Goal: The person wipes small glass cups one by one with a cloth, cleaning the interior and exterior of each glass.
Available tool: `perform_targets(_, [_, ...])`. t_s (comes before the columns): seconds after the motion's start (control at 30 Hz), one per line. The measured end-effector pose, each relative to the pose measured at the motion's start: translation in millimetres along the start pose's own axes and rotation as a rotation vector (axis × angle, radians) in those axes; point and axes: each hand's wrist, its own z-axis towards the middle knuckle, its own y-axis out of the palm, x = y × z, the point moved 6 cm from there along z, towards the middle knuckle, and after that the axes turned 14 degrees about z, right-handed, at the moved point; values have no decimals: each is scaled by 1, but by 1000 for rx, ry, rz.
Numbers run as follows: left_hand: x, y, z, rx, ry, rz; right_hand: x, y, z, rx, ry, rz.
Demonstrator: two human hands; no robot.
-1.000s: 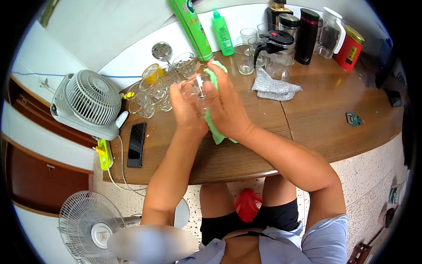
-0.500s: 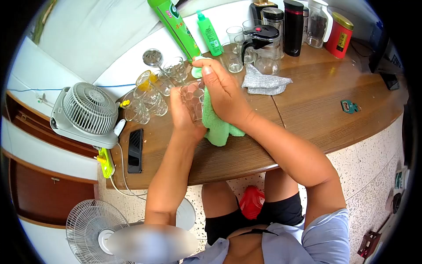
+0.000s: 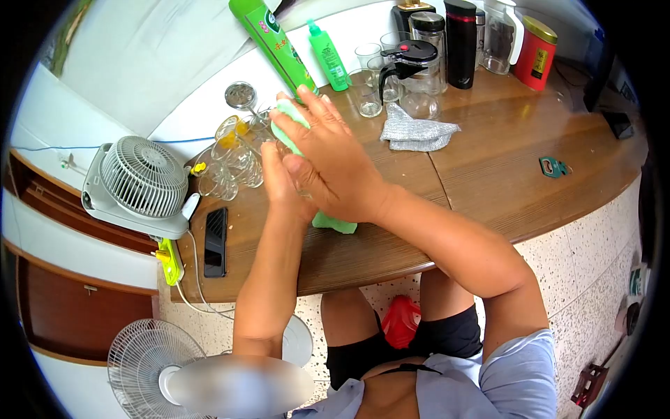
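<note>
My left hand (image 3: 285,187) is wrapped around a clear drinking glass (image 3: 283,149), which is tilted above the table and mostly hidden by my hands. Across it lies my right hand (image 3: 335,164), pressing a green cloth (image 3: 335,223) against the glass with its fingers stretched out. Part of the cloth shows beyond those fingers, and a corner hangs below the palm. Close to my left hand, several clear glasses (image 3: 218,183) stand grouped on the table, with a metal strainer (image 3: 241,95) behind them.
On the wooden table (image 3: 502,188) are a grey cloth (image 3: 419,131), a glass teapot (image 3: 420,105), a black flask (image 3: 460,45), a red tin (image 3: 536,54), green bottles (image 3: 328,57), a phone (image 3: 216,242) and a bottle opener (image 3: 553,167). A small fan (image 3: 143,176) stands left.
My right hand has turned over the glass and its fingers have moved left and spread. The glass, plainly visible before, is now mostly covered by that hand and the green cloth.
</note>
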Motion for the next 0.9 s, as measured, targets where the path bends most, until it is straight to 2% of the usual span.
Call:
perform_targets(0.1, [2,3,-6,-66,25,74,13,-4,0,159,64,149])
perform_targets(0.2, [4,5,-5,-62,58,83,28,-9,-2,257,241,339])
perform_targets(0.3, [-3,-15,8,22,72,32,37,-5,-9,241,528,653])
perform_targets(0.37, [1,-23,10,85,106,-23,40,9,-18,200,438,554])
perform_targets(0.47, [10,-26,5,289,29,44,25,23,-20,190,224,365])
perform_targets(0.5, [9,-22,10,167,38,-29,17,24,-18,191,140,297])
perform_targets(0.6, [10,-14,11,117,160,4,4,20,-12,29,0,118])
perform_targets(0.7, [5,-11,8,91,127,122,-4,12,-5,-51,-37,-19])
perform_targets(0.8, [0,-7,6,73,48,107,4,6,-2,-20,13,12])
perform_targets(0.9, [-5,-11,8,4,40,109,15,-6,0,196,94,153])
